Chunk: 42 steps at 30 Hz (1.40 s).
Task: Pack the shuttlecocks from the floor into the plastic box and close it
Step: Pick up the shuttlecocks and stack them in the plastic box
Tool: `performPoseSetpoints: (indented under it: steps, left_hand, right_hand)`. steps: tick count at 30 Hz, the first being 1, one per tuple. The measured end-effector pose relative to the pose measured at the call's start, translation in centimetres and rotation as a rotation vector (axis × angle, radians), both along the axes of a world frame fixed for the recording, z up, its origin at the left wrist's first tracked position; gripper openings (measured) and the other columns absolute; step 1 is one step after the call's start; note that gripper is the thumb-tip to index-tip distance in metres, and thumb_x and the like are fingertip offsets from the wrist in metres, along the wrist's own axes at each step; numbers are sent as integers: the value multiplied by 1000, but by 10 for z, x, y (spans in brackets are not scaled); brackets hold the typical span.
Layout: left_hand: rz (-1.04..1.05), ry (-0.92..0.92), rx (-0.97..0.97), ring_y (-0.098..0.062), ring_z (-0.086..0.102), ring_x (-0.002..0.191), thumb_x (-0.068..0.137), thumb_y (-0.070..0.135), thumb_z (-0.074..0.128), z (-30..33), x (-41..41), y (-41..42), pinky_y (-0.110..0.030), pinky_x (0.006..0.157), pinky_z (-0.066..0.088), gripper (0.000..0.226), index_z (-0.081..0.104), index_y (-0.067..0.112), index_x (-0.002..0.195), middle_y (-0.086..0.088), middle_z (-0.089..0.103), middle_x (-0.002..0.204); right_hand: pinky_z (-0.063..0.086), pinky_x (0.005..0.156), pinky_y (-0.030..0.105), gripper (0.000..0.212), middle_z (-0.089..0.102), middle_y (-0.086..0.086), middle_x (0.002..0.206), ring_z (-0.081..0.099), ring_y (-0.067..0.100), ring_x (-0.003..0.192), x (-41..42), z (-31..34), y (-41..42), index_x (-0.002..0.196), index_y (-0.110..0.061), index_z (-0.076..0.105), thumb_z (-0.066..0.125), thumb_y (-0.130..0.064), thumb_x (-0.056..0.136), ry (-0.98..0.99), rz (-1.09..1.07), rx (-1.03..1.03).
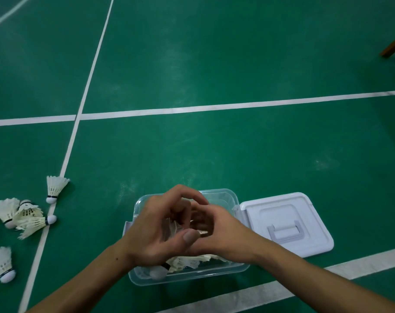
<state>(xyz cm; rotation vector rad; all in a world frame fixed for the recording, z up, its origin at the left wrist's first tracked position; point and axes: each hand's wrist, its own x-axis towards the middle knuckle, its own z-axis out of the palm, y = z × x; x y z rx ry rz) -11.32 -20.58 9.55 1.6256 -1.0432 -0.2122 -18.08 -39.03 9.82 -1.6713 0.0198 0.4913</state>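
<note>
At lower centre, the left hand point(156, 224) and right hand point(217, 229) are curling together over the clear plastic box point(226, 197), seemingly cradling white feather shuttlecocks point(187, 262); lowering them cork-first should spare feathers. Loose shuttlecocks point(31, 219) are waiting at left, the white lid point(287, 220) at right.

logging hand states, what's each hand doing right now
Left hand: fingers curled over the plastic box; whether it holds anything cannot be told.
Right hand: cannot be told, fingers hidden behind the left.
</note>
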Motion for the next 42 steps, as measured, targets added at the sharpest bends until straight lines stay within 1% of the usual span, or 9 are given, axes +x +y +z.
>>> performPoseSetpoints:
  steps: [3,5,9,12,17,22,27,35,42]
  left_hand:
    - [-41,28,-57,-13,45,55,97,57,60,5,-5,-7,-25,55,34,55,62,6,118,3,47,62]
    - [-32,-16,-48,-14,50,57,98,59,58,5,-6,-6,-26,56,39,55,65,6,113,3,50,66]
    - [77,-126,-17,-18,66,75,93,43,68,5,-3,-2,-31,67,52,41,67,7,112,3,65,85]
    - [197,-181,28,-21,66,89,92,32,69,-1,0,2,-35,74,53,33,66,8,114,1,66,103]
    - [181,-258,379,-4,62,95,95,50,72,-34,-2,18,-29,78,53,30,64,31,117,20,62,109]
    - [31,-369,713,-4,55,116,83,81,61,-66,-14,12,-28,95,52,64,56,41,132,21,58,128]
    - [105,-546,776,-10,63,97,72,83,61,-84,-20,0,-30,76,55,64,61,40,120,18,66,110]
    - [172,-529,772,-8,66,85,77,82,58,-85,-20,1,-28,61,53,55,66,39,111,19,69,98]
    - [202,-493,840,-8,68,84,72,78,61,-89,-21,-1,-30,54,55,55,66,41,111,20,70,97]
  right_hand:
    - [59,87,23,35,76,-11,95,72,4,94,2,-2,5,113,-17,68,75,8,90,28,41,29]
    - [57,82,23,34,74,-10,91,71,5,91,1,-4,6,109,-12,67,73,10,84,30,31,41]
    - [59,101,35,48,76,-5,122,72,13,116,1,-8,0,123,-28,70,83,-2,86,23,-58,20]
    - [59,104,44,56,73,-9,130,70,13,119,-4,-8,-18,134,-37,67,89,-23,85,0,-133,-57]
    - [59,102,45,62,68,-17,130,67,10,114,-20,-15,-67,131,-56,64,92,-36,80,-62,-245,-318]
    - [62,94,37,69,64,-13,127,70,8,105,-36,-29,-81,132,-56,62,92,-25,77,-33,-218,-431]
    - [53,98,24,58,57,-23,125,57,-4,110,-38,-39,-59,131,-44,58,86,-39,79,-127,-84,-674]
    - [56,103,34,79,61,-11,142,58,10,119,-33,-50,-29,144,-35,56,89,-57,75,-115,-27,-761]
    - [58,94,22,60,63,-8,132,63,7,107,-27,-44,-35,140,-30,66,87,-31,85,-95,108,-674]
